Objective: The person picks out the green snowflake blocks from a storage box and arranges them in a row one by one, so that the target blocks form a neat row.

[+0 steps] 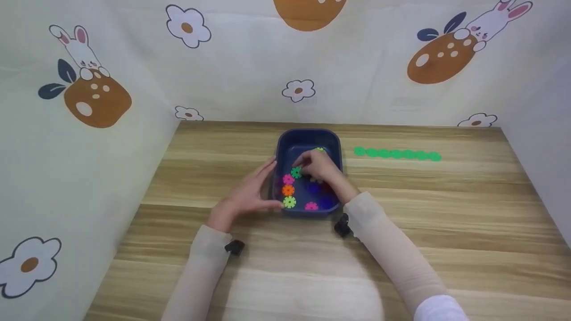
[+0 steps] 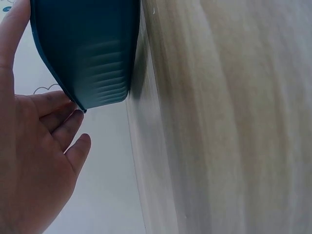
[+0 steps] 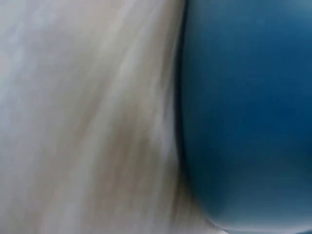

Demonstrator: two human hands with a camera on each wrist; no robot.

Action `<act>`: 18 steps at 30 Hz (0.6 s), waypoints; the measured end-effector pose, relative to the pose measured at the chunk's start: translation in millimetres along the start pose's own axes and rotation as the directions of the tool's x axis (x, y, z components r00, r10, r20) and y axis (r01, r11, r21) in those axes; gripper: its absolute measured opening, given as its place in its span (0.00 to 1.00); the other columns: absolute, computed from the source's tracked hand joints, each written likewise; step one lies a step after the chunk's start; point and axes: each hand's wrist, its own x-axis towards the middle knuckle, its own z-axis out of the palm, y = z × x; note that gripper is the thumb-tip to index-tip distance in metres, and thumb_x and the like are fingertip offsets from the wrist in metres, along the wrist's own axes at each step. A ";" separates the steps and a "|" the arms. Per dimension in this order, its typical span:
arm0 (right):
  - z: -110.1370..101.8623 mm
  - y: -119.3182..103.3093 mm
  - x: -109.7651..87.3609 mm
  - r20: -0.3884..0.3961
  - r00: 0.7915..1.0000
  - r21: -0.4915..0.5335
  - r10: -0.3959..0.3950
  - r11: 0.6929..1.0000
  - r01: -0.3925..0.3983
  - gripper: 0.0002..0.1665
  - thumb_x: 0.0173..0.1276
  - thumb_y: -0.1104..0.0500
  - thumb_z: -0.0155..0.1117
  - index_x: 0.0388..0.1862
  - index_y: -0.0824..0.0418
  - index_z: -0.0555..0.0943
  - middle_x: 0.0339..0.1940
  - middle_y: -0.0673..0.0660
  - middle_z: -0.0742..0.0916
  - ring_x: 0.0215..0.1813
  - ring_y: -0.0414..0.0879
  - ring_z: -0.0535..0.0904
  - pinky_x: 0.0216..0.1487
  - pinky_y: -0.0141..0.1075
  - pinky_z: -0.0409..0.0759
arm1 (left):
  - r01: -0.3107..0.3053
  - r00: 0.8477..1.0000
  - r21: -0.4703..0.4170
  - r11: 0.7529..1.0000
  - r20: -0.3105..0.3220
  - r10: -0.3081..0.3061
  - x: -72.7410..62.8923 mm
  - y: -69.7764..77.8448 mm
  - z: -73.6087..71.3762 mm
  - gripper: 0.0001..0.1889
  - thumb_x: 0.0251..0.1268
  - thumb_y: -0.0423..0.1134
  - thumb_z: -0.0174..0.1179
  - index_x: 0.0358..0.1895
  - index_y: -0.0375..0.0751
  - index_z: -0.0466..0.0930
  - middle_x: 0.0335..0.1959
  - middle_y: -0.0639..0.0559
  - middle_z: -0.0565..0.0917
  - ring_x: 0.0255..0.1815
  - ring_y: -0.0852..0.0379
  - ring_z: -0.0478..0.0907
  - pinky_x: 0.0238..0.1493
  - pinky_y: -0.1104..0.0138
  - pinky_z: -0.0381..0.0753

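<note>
A dark blue plastic tub [image 1: 309,213] stands on the table with several flower-shaped discs inside. My left hand [image 1: 245,194] steadies its left side, thumb at the near corner and straight fingers along the rim; the left wrist view shows those fingertips [image 2: 68,129] touching the rim. My right hand [image 1: 319,167] reaches into the tub and pinches a green flower disc [image 1: 296,172] between thumb and forefinger. Beside it lie a pink disc [image 1: 288,179], an orange disc [image 1: 288,190] and a yellow-green disc [image 1: 289,202]. The right wrist view is blurred and shows only the tub's side [image 3: 243,122] and the table.
Right of the tub, a row of green discs [image 1: 397,154] lies joined in a strip on the wooden table [image 1: 446,223]. Patterned cloth walls [image 1: 250,58] enclose the back and sides. A small black device [image 1: 235,247] sits at each wrist.
</note>
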 end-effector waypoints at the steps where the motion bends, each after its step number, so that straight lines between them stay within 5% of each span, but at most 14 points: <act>1: -0.1 0.4 -0.3 -0.008 1.000 0.012 -0.014 1.000 0.015 0.13 0.66 0.68 0.63 0.47 0.60 0.88 0.44 0.60 0.90 0.31 0.43 0.80 0.32 0.31 0.81 | -0.003 1.000 0.002 1.000 -0.002 0.003 -0.1 -0.2 0.3 0.60 0.47 0.64 0.74 0.81 0.55 0.46 0.84 0.58 0.45 0.83 0.48 0.49 0.79 0.46 0.56; 6: -1.7 0.8 -2.2 -0.046 0.997 0.075 -0.068 0.995 0.071 0.13 0.65 0.67 0.65 0.47 0.61 0.89 0.46 0.60 0.90 0.40 0.45 0.83 0.47 0.36 0.84 | -0.007 1.000 0.025 1.000 0.000 0.007 0.2 -0.1 0.9 0.60 0.47 0.65 0.73 0.81 0.54 0.47 0.84 0.56 0.47 0.83 0.48 0.50 0.79 0.46 0.57; 18: -24.3 -3.6 -11.0 -0.131 0.988 0.234 -0.078 0.966 0.107 0.13 0.68 0.64 0.65 0.49 0.61 0.88 0.47 0.61 0.90 0.39 0.40 0.83 0.45 0.31 0.86 | -0.007 1.000 0.059 0.998 0.010 0.006 1.0 3.3 -1.9 0.61 0.46 0.66 0.73 0.82 0.54 0.45 0.84 0.56 0.46 0.83 0.47 0.50 0.78 0.45 0.58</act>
